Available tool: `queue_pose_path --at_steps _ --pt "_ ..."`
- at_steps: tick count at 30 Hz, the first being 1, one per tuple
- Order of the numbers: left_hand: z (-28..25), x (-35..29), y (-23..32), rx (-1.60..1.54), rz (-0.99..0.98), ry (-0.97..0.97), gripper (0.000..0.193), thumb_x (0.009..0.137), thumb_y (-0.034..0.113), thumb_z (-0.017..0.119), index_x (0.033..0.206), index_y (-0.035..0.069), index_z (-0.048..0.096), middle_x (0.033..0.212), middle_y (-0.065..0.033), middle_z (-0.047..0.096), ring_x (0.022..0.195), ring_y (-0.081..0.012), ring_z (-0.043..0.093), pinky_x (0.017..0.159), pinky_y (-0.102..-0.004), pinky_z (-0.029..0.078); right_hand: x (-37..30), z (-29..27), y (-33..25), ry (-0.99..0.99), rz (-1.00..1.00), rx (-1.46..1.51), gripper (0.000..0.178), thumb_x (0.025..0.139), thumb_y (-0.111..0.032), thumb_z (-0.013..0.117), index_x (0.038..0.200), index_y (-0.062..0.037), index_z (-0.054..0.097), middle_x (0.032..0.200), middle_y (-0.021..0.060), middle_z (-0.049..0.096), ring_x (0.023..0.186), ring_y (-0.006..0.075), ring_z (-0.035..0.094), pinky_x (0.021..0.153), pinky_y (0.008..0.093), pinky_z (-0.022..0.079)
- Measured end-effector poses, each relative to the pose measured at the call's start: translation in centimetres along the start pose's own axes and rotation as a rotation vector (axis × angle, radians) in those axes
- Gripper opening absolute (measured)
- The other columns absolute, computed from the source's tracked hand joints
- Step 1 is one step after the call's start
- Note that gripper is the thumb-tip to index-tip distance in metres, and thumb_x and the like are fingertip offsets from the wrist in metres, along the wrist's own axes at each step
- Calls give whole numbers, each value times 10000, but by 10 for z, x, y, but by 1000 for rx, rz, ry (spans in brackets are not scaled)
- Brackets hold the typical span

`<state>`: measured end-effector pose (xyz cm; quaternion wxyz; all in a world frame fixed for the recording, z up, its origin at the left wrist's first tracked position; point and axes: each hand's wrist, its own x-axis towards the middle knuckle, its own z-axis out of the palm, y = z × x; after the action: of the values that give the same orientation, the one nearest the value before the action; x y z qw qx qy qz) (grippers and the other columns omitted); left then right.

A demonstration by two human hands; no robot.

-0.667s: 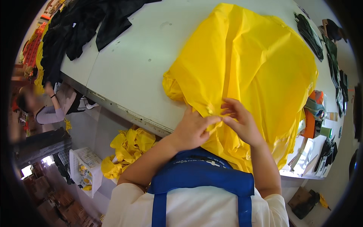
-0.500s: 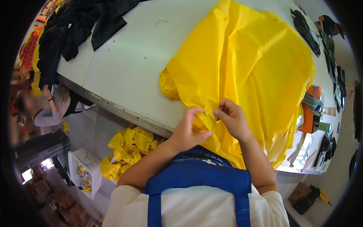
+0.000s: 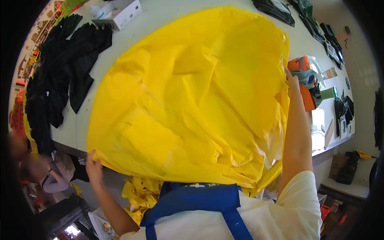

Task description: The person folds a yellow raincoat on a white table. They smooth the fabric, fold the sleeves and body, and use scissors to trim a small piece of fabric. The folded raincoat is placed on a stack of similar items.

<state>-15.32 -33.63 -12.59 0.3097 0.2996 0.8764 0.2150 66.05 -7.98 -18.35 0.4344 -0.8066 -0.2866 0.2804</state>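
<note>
A large sheet of shiny yellow waterproof fabric is spread wide over the white table, creased in the middle and crumpled along its right side. At its lower left corner my left hand is closed on the edge, the thumb and fingers pinching it. My right arm is stretched far out, and my right hand grips the right edge of the fabric, its fingers partly hidden by the folds. Some slightly clear, glossy patches show near the lower right of the sheet.
Black garments lie at the left of the table. A white box stands at the back. An orange box with cloth and a green roll are on the right. Yellow fabric is heaped below the table edge; a person is at far left.
The yellow fabric has been spread out to the left across the table. My hands, together at a gathered bit of it before, are now far apart on its left and right edges.
</note>
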Motion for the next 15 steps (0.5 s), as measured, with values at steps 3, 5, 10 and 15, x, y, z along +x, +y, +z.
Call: queue_pose_path --at_steps 3,5,10,15 --pt "20 -16 26 691 174 150 608 878 25 583 1437 172 394 1084 -69 473 884 -136 474 739 -320 452 -12 23 -10 -166 -101 19 527 815 -280 703 1179 65 542 1040 135 631 888 216 615 764 323 495" --pt "43 -15 53 260 443 65 639 859 38 604 1443 165 378 1143 -76 443 906 -162 472 749 -325 455 -27 43 -17 -202 -196 41 290 822 -114 635 1073 30 608 916 89 668 749 179 627 667 306 502" --pt "138 -79 208 -289 879 -338 1021 675 279 818 1486 134 216 1470 -145 284 1279 -314 372 958 -464 413 -267 144 -73 -258 -1217 -1024 280 786 -131 546 1044 -203 628 960 63 595 1020 280 517 908 668 303" --pt "248 -97 276 449 1258 -118 1024 659 310 808 1483 199 211 1484 -188 278 1280 -407 378 991 -500 390 -371 164 -17 -914 -1295 -440 196 776 -198 610 953 -130 658 1024 109 573 1036 296 519 970 531 375"
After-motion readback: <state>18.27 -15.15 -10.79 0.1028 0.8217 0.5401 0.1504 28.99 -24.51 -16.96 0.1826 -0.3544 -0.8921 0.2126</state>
